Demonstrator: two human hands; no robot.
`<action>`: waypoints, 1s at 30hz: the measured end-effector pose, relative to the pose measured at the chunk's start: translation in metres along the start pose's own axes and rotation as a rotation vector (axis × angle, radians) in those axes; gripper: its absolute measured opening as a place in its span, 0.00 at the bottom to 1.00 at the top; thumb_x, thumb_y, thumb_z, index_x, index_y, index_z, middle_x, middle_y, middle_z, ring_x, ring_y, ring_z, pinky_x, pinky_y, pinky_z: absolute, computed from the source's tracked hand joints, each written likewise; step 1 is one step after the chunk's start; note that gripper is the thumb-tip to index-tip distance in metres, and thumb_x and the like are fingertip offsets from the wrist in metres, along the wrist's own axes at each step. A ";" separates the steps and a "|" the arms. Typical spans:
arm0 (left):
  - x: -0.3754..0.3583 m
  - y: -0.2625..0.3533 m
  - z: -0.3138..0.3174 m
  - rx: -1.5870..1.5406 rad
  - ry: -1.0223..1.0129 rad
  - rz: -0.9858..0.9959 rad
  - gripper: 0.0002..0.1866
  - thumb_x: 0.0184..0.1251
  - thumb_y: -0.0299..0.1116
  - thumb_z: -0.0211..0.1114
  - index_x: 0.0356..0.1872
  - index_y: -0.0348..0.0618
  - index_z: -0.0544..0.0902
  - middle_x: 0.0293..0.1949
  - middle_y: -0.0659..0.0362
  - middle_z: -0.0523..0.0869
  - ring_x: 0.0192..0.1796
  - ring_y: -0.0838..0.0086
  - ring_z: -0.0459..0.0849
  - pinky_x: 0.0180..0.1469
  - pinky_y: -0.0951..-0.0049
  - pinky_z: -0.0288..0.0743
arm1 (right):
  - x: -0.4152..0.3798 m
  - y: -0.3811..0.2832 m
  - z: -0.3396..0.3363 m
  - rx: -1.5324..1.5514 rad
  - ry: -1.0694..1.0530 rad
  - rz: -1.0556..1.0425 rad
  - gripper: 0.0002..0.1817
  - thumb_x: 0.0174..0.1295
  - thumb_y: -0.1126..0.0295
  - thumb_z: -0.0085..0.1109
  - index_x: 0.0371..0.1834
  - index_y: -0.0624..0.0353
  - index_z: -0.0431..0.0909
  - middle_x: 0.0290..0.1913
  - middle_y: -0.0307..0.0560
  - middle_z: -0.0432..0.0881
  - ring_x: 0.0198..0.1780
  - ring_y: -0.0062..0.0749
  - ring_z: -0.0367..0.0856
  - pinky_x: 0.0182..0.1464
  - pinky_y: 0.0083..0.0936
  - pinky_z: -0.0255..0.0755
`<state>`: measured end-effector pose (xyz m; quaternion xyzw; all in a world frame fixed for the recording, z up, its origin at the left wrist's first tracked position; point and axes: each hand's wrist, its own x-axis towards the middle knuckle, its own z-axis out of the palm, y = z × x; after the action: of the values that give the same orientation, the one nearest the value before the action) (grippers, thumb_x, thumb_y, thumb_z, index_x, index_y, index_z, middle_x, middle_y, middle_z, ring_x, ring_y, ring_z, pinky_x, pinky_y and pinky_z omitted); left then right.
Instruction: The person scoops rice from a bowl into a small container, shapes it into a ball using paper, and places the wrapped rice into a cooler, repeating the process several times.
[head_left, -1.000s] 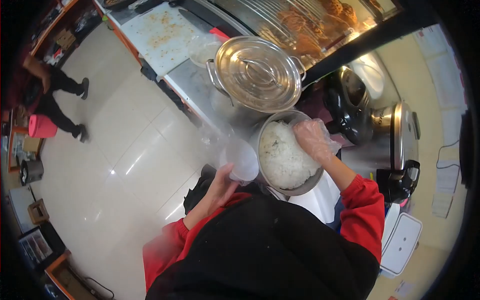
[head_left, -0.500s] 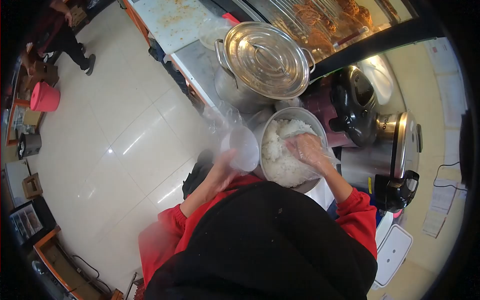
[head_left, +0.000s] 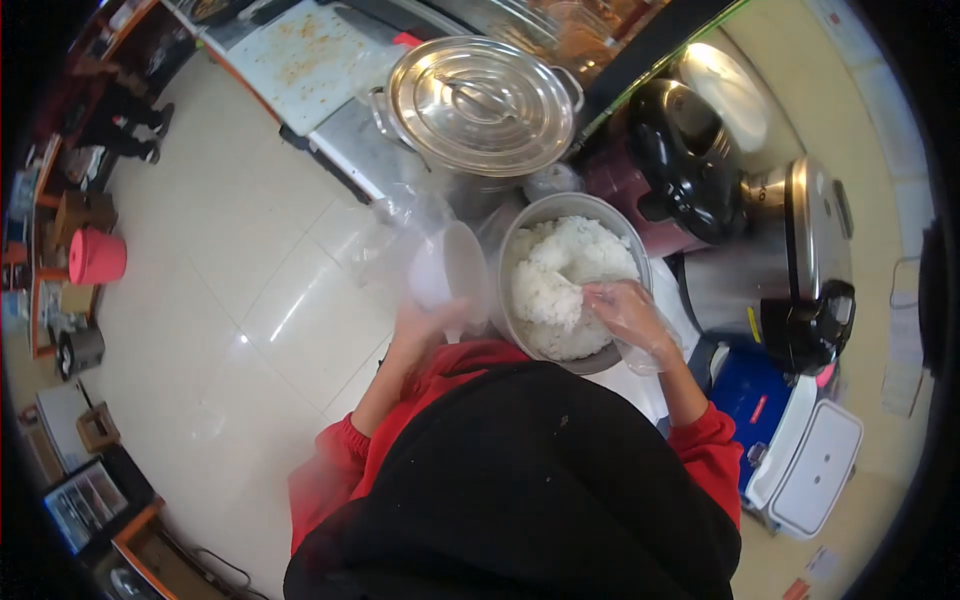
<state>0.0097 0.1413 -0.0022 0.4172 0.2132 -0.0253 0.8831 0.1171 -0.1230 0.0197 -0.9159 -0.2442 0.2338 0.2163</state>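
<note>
My left hand is closed on a white plastic bowl, tilted, its mouth toward the rice pot. Behind the bowl trails a thin clear plastic bag. Inside a round metal pot lies white cooked rice, heaped on the far side and lower at the near side. My right hand, in a clear plastic glove, reaches over the pot's right rim. Its fingers are bent together against a clump of rice; the fingertips are partly hidden.
A large lidded steel pot stands behind the rice. To the right are a black-and-maroon cooker, a steel cooker and a blue cool box. A stained white board lies at upper left. Another person stands across the floor.
The view has shifted. My right hand has drawn back toward the pot's near right side, with a rice clump at its fingers. My left hand still holds the bowl, now blurred.
</note>
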 end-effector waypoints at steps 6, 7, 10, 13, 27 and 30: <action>0.015 0.000 0.038 0.410 -0.134 0.342 0.55 0.31 0.26 0.77 0.65 0.45 0.53 0.58 0.54 0.65 0.59 0.65 0.67 0.59 0.64 0.66 | -0.035 0.004 -0.032 0.114 0.208 0.081 0.15 0.59 0.62 0.49 0.40 0.61 0.79 0.34 0.59 0.79 0.37 0.50 0.77 0.39 0.36 0.69; 0.017 -0.006 0.049 0.362 -0.170 0.281 0.55 0.32 0.29 0.78 0.66 0.44 0.52 0.59 0.54 0.65 0.59 0.65 0.68 0.59 0.65 0.66 | -0.043 0.000 -0.035 0.140 0.267 0.095 0.15 0.59 0.63 0.49 0.41 0.61 0.78 0.33 0.59 0.78 0.37 0.50 0.77 0.39 0.36 0.69; 0.023 -0.041 0.078 0.368 -0.192 0.228 0.45 0.41 0.35 0.76 0.61 0.40 0.58 0.57 0.55 0.65 0.59 0.66 0.66 0.60 0.68 0.61 | -0.055 -0.012 -0.014 0.132 0.563 0.134 0.17 0.59 0.65 0.49 0.49 0.60 0.74 0.32 0.60 0.78 0.36 0.50 0.77 0.37 0.37 0.69; 0.022 -0.049 0.115 -0.151 -0.249 -0.141 0.36 0.51 0.34 0.69 0.60 0.40 0.60 0.53 0.57 0.70 0.56 0.69 0.69 0.60 0.69 0.62 | -0.055 -0.049 0.020 0.166 0.646 0.335 0.22 0.58 0.70 0.49 0.58 0.55 0.67 0.35 0.57 0.77 0.39 0.47 0.76 0.40 0.37 0.69; 0.056 -0.024 0.094 -0.276 -0.519 -0.555 0.28 0.66 0.45 0.51 0.63 0.42 0.57 0.61 0.55 0.66 0.62 0.67 0.66 0.65 0.63 0.59 | -0.120 -0.086 -0.016 -0.421 0.506 0.257 0.26 0.53 0.77 0.50 0.59 0.47 0.69 0.23 0.42 0.68 0.24 0.38 0.72 0.24 0.31 0.67; 0.051 -0.010 0.089 -0.234 -0.519 -0.499 0.29 0.67 0.45 0.49 0.63 0.40 0.56 0.61 0.54 0.65 0.63 0.66 0.66 0.64 0.59 0.61 | -0.109 -0.080 -0.041 -0.268 0.721 0.143 0.19 0.55 0.74 0.52 0.52 0.48 0.75 0.20 0.44 0.69 0.22 0.39 0.71 0.24 0.33 0.64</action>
<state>0.0854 0.0755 0.0205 0.2286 0.0792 -0.3201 0.9160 0.0269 -0.1311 0.1284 -0.9742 -0.1163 -0.1223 0.1496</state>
